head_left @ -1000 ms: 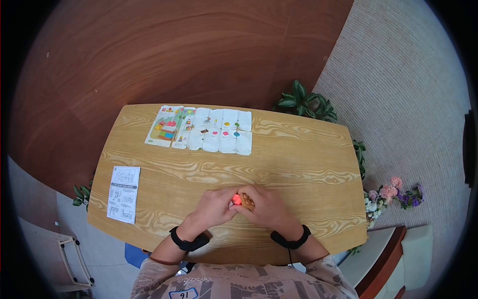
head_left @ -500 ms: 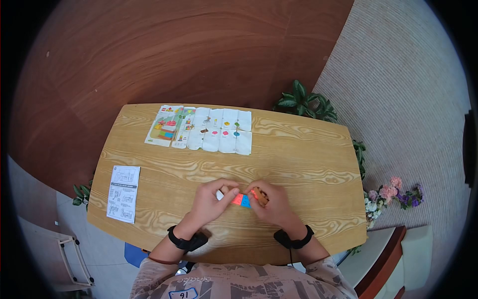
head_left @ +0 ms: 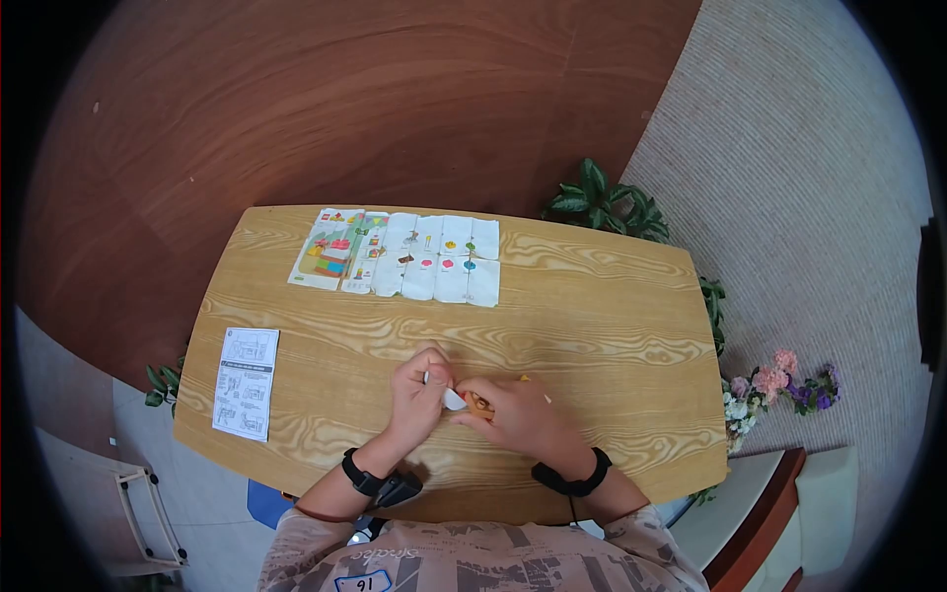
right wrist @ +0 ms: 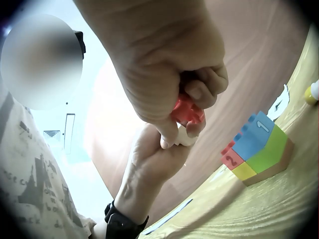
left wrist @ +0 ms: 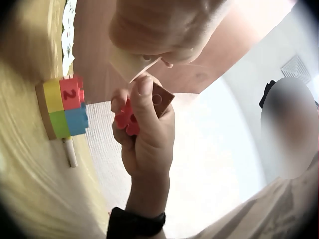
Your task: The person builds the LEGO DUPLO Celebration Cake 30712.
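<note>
In the head view my left hand (head_left: 417, 403) pinches a white piece (head_left: 454, 400). Close beside it, my right hand (head_left: 515, 416) grips a brown piece (head_left: 480, 405); the left wrist view shows a red flower-shaped piece (left wrist: 126, 118) in its fingers too. The white piece and the red piece (right wrist: 188, 110) are very close in the right wrist view; whether they touch, I cannot tell. A block stack (right wrist: 259, 144) with red, blue, yellow and green blocks on a brown base stands on the table, mostly hidden by the hands in the head view.
An unfolded picture sheet (head_left: 419, 257) lies at the table's back left, a printed page (head_left: 245, 385) at the left. A short white stick (left wrist: 71, 153) is by the stack. A yellow and white object (right wrist: 312, 93) shows at the right wrist view's edge. Plants (head_left: 602, 205) stand behind the table.
Over the last half second, my right hand has moved left towards my left hand, covering the red and blue blocks seen between them. The left hand has turned, bringing the white piece beside the right fingers.
</note>
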Available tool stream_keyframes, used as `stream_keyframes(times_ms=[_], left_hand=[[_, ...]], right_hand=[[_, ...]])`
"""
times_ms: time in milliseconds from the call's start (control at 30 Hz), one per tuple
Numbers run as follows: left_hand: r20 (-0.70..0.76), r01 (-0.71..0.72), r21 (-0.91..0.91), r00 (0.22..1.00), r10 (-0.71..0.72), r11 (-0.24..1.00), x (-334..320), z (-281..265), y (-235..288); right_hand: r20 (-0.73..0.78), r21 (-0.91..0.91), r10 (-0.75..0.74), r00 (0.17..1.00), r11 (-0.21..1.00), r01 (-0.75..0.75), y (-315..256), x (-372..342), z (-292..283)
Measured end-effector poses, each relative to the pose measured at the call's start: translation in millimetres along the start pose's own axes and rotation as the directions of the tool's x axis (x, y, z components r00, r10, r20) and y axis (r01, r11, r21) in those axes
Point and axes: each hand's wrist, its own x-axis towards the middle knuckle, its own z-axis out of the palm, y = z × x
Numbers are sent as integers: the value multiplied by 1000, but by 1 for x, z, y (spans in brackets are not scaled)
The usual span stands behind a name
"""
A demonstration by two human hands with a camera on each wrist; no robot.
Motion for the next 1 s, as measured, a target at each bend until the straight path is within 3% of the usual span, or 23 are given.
stream_keyframes(times_ms=[133, 233, 333, 433, 533, 633, 733, 1000], left_hand=[[11, 138, -319, 990, -142, 937, 0, 5, -5], [82, 135, -237, 990, -119, 962, 1, -1, -8], [114, 147, -139, 985, -132, 979, 5, 1, 4], [224, 102, 69, 968, -115, 992, 6, -6, 15], [387, -162, 451, 922, -29, 878, 16, -15, 31], [463, -207, 533, 883, -78, 820, 16, -18, 29], [481, -290, 558, 876, -19, 777, 16, -18, 23], [465, -295, 653, 883, -62, 697, 14, -19, 17]], right_hand=[[-34, 46, 30, 999, 999, -28, 7, -4, 5], [-10, 38, 81, 997, 996, -81, 4, -4, -5], [28, 154, 271, 962, 950, -272, 1, -5, -18], [26, 247, 291, 956, 925, -288, 11, -8, -28], [96, 274, 321, 942, 901, -335, 20, -10, -33], [116, 222, 297, 948, 922, -316, 27, -10, -32], [138, 216, 315, 939, 916, -339, 29, -9, -30], [139, 102, 358, 923, 922, -373, 41, -11, -20]])
